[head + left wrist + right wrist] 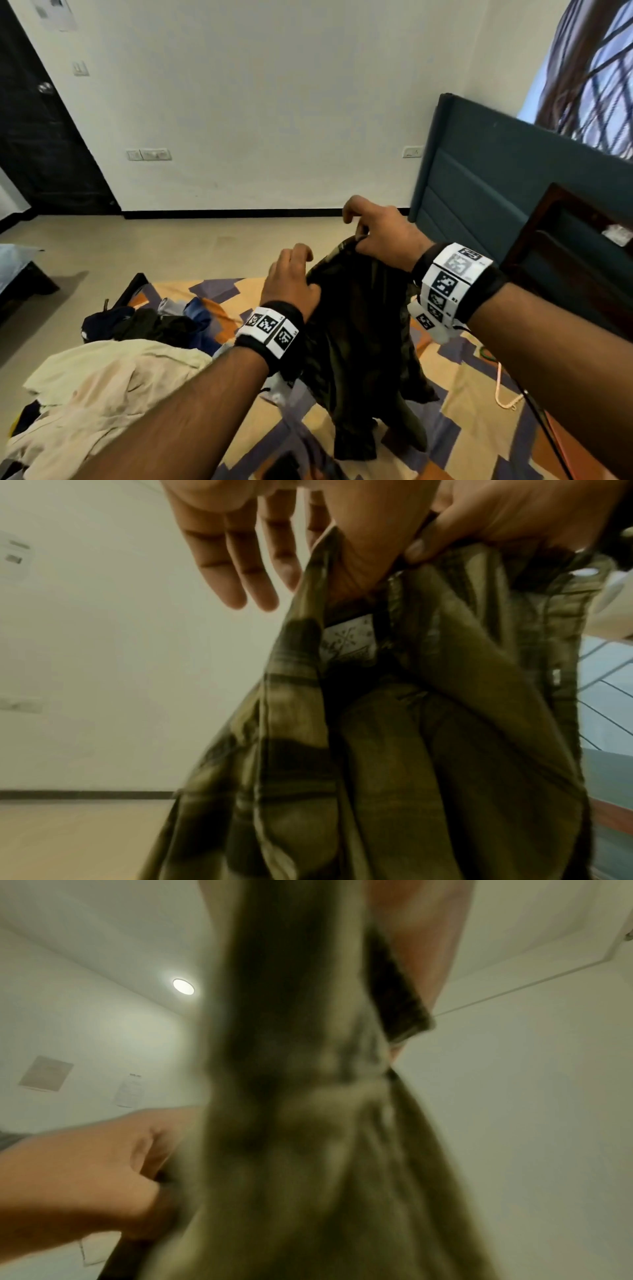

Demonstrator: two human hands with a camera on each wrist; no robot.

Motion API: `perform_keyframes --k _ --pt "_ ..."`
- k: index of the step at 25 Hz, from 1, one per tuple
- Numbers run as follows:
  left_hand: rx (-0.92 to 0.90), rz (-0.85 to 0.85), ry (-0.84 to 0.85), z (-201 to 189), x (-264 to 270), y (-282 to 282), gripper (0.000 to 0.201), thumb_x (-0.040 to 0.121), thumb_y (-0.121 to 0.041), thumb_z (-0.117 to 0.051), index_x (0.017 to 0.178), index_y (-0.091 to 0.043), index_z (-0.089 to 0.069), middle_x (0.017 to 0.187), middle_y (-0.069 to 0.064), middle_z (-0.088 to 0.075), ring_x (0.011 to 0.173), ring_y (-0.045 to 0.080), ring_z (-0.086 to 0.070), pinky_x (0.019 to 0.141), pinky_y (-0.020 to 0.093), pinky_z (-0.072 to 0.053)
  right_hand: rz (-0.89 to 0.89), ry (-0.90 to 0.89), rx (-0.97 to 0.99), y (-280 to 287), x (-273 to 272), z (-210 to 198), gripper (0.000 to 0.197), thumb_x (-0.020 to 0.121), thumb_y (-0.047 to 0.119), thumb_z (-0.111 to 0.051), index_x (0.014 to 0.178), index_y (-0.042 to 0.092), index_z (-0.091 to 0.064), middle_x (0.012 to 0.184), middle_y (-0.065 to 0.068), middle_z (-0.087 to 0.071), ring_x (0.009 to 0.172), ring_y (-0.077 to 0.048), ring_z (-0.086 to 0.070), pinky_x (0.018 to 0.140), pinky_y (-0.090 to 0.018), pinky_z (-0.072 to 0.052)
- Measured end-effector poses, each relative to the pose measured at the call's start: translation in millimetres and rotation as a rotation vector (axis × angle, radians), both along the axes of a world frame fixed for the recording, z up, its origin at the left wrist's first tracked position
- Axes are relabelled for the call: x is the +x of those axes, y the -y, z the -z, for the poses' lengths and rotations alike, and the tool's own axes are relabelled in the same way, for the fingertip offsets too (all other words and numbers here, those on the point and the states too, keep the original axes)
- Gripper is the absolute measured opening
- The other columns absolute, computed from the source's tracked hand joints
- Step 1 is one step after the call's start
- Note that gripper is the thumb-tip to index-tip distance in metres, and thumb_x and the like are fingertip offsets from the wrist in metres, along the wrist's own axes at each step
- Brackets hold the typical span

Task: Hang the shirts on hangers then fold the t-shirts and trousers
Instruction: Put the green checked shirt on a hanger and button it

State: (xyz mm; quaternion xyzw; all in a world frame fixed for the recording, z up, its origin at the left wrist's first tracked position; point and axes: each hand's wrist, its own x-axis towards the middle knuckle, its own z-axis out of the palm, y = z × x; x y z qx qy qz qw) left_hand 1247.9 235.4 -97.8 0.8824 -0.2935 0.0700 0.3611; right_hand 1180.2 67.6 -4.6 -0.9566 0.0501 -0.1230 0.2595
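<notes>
Head view shows my bed (455, 416) strewn with an unsorted clothes pile (102, 373) at near left; no hanger visible, nothing folded. The olive checked shirt (359, 342) hangs mid-bed, my right hand (380, 233) pinching its collar, my left hand (291, 281) gripping beside, other fingers (236, 569) loose.

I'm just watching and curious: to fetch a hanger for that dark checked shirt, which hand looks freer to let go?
Probably the left hand: its fingers look straight beside the shirt, while the right hand pinches its top edge and holds it up. No hanger is visible.
</notes>
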Motion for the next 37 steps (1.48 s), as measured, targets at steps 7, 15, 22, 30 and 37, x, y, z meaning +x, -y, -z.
perform_keyframes --k 7,15,22,30,37 --pt "-0.184 -0.040 -0.335 19.7 22.4 -7.6 0.014 0.083 -0.005 -0.058 0.083 -0.019 -0.061 0.085 0.001 -0.064 0.083 0.023 -0.061 0.072 0.023 -0.042 -0.027 -0.197 -0.076 44.4 -27.8 1.0 0.041 0.077 0.008 -0.074 0.108 0.027 -0.055 0.099 0.006 -0.059 0.080 -0.010 -0.057 0.073 -0.032 -0.053" --pt "-0.074 0.243 -0.330 -6.2 36.7 -27.3 0.026 0.090 -0.008 -0.057 0.103 -0.025 -0.042 0.073 0.001 -0.051 0.066 0.021 -0.052 0.067 0.033 -0.045 0.097 -0.409 0.173 113.1 -73.2 84.5 0.041 0.081 0.002 -0.070 0.107 0.027 -0.052 0.096 -0.008 -0.064 0.081 -0.020 -0.062 0.071 -0.035 -0.055" --pt "0.482 0.317 -0.340 22.9 33.8 -52.1 0.026 0.078 -0.011 -0.075 0.083 -0.020 -0.052 0.098 0.004 -0.061 0.094 0.020 -0.057 0.073 0.021 -0.038 -0.026 -0.255 0.260 109.2 -74.6 109.5 0.036 0.089 0.003 -0.063 0.107 0.035 -0.064 0.101 0.006 -0.063 0.097 -0.006 -0.058 0.085 -0.020 -0.046" --pt "0.425 0.099 -0.228 51.1 48.2 -55.6 0.016 0.093 -0.030 -0.058 0.094 -0.016 -0.065 0.108 0.005 -0.050 0.106 0.023 -0.049 0.093 0.034 -0.038 -0.024 -0.080 0.082 85.1 -72.8 75.7 0.014 0.081 0.017 -0.074 0.081 0.025 -0.064 0.092 0.002 -0.056 0.088 -0.014 -0.055 0.075 -0.022 -0.044" --pt "-0.024 0.330 -0.310 36.2 12.7 -17.4 0.039 0.085 -0.031 -0.067 0.120 -0.022 -0.053 0.115 -0.004 -0.049 0.102 0.015 -0.053 0.087 0.029 -0.045 -0.109 -0.102 -0.092 20.9 -57.2 15.1 0.025 0.093 0.017 -0.060 0.113 0.028 -0.068 0.108 0.008 -0.069 0.100 -0.007 -0.062 0.090 -0.025 -0.049"
